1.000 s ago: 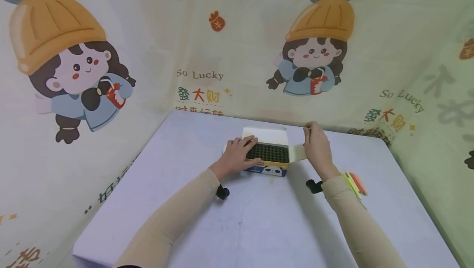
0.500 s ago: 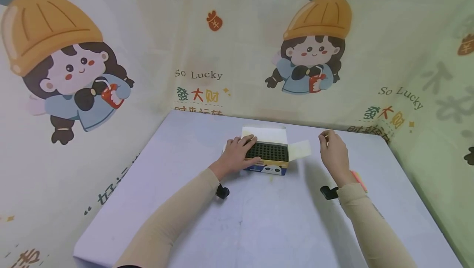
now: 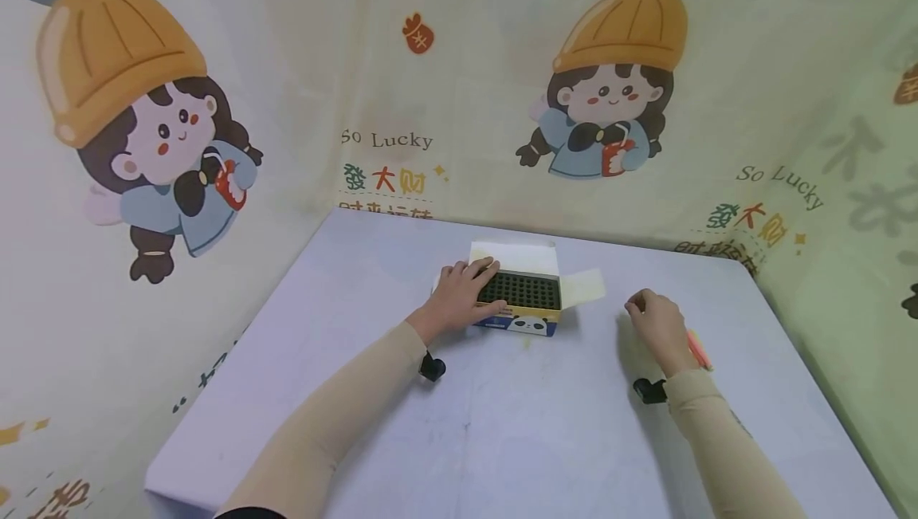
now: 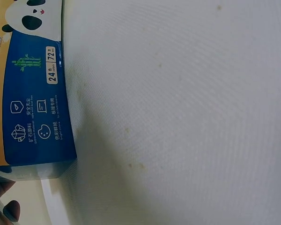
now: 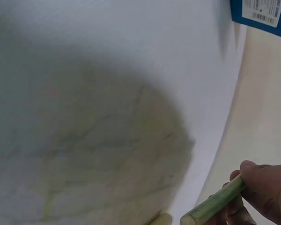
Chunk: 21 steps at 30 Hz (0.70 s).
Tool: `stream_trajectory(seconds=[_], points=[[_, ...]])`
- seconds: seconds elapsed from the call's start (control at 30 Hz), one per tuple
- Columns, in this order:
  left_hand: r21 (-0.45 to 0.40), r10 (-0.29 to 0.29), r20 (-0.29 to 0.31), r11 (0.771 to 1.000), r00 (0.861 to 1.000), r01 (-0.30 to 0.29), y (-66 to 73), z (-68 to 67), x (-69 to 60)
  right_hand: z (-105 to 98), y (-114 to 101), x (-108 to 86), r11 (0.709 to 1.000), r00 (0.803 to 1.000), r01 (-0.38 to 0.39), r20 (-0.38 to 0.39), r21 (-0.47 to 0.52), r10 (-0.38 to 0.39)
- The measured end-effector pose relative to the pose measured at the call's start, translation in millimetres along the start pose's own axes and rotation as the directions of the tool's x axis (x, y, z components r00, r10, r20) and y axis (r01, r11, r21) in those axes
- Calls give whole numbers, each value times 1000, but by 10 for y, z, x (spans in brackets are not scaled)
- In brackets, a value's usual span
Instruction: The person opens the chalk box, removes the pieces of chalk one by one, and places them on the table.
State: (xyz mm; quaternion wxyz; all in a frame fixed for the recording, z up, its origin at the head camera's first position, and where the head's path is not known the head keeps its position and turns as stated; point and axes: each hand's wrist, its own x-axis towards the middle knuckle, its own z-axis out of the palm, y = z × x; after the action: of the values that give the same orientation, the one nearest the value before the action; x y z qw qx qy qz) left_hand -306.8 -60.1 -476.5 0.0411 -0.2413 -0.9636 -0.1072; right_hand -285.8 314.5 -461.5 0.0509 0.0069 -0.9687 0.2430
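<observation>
An open-topped box of chalk [image 3: 531,323] with a panda on its front stands in the middle of the table, a dark perforated insert [image 3: 523,291] inside it. My left hand [image 3: 455,300] rests on the box's left end, its fingers spread over the top and its thumb at the front edge. Right of the box, low over the table, my right hand [image 3: 658,329] pinches a green stick of chalk [image 5: 215,202] between thumb and fingers, as the right wrist view shows. Coloured chalk sticks [image 3: 697,350] lie partly hidden behind this hand.
The box's white lid [image 3: 512,257] stands raised at the back, and a pale side flap [image 3: 583,287] sticks out to the right. Another pale stick [image 5: 161,219] appears at the bottom of the right wrist view. A printed cloth [image 3: 473,104] hangs behind the white table [image 3: 516,439].
My right hand has left the box's right flap and moved right and down toward the table, beside the loose chalk. My left hand has stayed on the box.
</observation>
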Motion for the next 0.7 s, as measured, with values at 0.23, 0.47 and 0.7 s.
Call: stream_trajectory(seconds=[0.23,0.47,0.7], points=[[-6,-13,18,1000,1000,14,-2,-12,-5,11,158,-20,999,999,-44,31,-6,45],[-10,-8,10,1000,1000,8,-5,-6,1,20,211,-64,997,996,-70,62,-17,71],[0,0,22,1000,1000,0,-5,-18,4,24,289,-60,997,993,-73,97,-18,75]])
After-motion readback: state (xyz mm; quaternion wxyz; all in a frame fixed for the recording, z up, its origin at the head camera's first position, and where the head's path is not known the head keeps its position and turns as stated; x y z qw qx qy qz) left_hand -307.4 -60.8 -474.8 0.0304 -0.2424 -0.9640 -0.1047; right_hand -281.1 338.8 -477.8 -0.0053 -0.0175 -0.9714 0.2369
